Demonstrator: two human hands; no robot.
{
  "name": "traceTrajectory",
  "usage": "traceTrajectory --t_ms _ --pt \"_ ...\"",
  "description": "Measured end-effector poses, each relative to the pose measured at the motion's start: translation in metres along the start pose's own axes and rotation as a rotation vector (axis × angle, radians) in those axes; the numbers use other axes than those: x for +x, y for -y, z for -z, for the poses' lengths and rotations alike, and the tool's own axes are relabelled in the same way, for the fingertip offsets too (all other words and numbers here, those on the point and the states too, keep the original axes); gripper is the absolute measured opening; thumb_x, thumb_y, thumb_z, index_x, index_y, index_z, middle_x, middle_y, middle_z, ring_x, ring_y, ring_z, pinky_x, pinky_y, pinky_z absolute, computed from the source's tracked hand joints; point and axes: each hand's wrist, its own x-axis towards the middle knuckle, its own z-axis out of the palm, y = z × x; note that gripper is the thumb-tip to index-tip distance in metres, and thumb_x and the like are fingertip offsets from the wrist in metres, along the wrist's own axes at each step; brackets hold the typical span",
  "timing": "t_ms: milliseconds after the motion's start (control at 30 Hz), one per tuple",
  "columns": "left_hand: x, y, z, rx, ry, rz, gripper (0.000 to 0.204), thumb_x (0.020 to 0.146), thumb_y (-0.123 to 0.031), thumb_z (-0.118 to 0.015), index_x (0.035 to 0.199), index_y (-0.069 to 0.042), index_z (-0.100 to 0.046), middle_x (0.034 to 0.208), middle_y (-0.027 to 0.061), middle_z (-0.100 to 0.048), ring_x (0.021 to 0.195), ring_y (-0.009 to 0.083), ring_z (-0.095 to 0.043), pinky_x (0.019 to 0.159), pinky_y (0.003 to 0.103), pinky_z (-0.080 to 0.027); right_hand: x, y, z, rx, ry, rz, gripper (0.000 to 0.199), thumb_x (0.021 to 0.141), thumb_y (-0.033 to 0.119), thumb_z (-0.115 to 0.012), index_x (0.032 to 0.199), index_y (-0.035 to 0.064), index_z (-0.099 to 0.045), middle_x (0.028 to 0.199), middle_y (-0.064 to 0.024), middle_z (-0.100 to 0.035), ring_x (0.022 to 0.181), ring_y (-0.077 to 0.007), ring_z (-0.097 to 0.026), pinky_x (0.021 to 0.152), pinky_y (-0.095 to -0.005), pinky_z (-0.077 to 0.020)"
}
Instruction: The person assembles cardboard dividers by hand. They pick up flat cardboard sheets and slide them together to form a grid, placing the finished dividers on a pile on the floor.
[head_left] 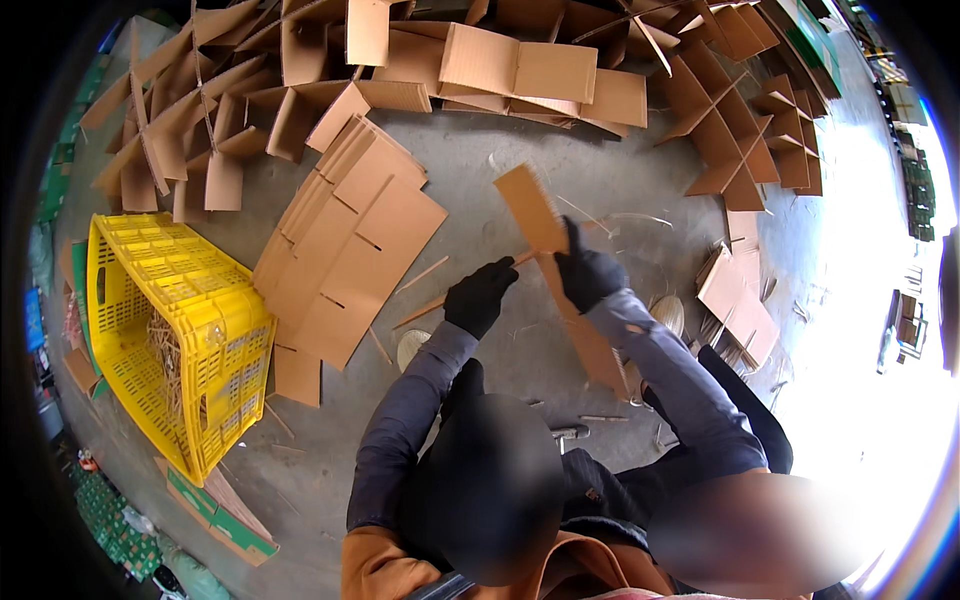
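Note:
My right hand (592, 268), in a black glove, is closed around the edge of a long, narrow cardboard panel (575, 325). The panel's far end tilts up beyond the fingers, and its lower end reaches down toward my right foot. To the left, my black-gloved left hand (480, 298) is closed at a thin cardboard strip (425, 312). That strip passes behind the fingers and meets the panel near my right hand. My left fingertips point toward the panel but stay apart from it. Exactly how the left fingers grip the strip is partly hidden.
Slotted cardboard sheets (360, 240) lie stacked on the left, beside a yellow plastic crate (215, 350) tipped on its side with scraps inside. Assembled cardboard dividers (725, 125) line the far side. Another cardboard stack (738, 305) lies at right. Thin offcuts litter the grey floor.

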Motion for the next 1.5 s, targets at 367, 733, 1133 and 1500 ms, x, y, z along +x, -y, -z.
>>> traceTrajectory --t_ms 367,733,1133,1500 --pt "0.003 0.075 0.086 -0.138 -0.476 0.445 0.035 0.079 -0.024 -0.069 0.106 -0.006 -0.056 0.106 0.0113 -0.061 0.100 0.0279 -0.058 0.084 0.037 -0.047 0.061 -0.063 -0.055 0.100 -0.150 -0.051 0.082 0.087 0.021 -0.053 0.144 0.0151 0.005 0.084 -0.0241 -0.064 0.074 -0.0389 -0.063 0.064 -0.0487 -0.0467" --pt "-0.022 0.121 0.074 0.127 0.254 0.420 0.041 0.071 -0.035 -0.070 0.104 -0.010 -0.062 0.103 0.0173 -0.060 0.096 0.0330 -0.058 0.079 0.042 -0.048 -0.064 -0.042 -0.049 0.461 -0.332 -0.330 0.040 0.084 0.036 -0.057 0.110 0.0057 -0.053 0.094 -0.0255 -0.062 0.089 -0.0445 -0.058 0.075 -0.0483 -0.0464" --pt "0.009 -0.031 -0.005 0.117 0.399 0.027 0.027 0.085 -0.013 -0.045 0.106 -0.022 -0.059 0.092 0.0039 -0.064 0.080 0.0235 -0.064 0.067 0.038 -0.051 -0.110 -0.026 -0.015 0.286 -0.168 -0.269 0.035 0.085 0.035 -0.054 0.108 0.0092 -0.051 0.084 -0.0230 -0.063 0.082 -0.0444 -0.059 0.068 -0.0518 -0.0458" --pt "0.000 -0.037 -0.015 0.050 0.354 0.044 0.027 0.086 -0.015 -0.044 0.108 -0.018 -0.060 0.098 0.0049 -0.065 0.085 0.0231 -0.065 0.070 0.038 -0.052 -0.077 -0.005 -0.046 0.081 0.107 -0.341 0.041 0.087 0.036 -0.049 0.113 0.0043 -0.047 0.084 -0.0252 -0.063 0.080 -0.0420 -0.061 0.070 -0.0509 -0.0463"
